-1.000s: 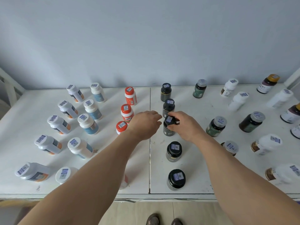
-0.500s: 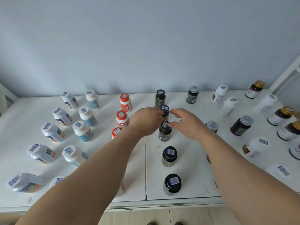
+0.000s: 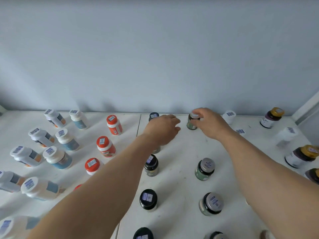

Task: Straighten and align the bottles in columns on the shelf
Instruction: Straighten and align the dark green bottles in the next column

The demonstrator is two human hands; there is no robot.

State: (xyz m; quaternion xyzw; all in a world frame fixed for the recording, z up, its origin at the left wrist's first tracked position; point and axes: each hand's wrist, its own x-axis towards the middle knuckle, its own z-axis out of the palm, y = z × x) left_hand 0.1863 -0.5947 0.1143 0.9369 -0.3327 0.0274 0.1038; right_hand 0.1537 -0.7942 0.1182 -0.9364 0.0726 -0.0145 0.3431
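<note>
Head view | right hand [image 3: 211, 125] grips green bottle [image 3: 191, 124] | back row

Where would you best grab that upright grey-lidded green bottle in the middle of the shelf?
Probably by the round lid of the grey-lidded green bottle, coming straight down from above. It stands upright with open space around it, and the lid is the top, narrower part, so fingers can close across it as the right hand does on the far bottle.

Both bare forearms reach forward. The right hand [image 3: 209, 125] curls in a grasp, fingers bent — the left hand [image 3: 161, 129] hovers loosely cupped, empty.
</note>
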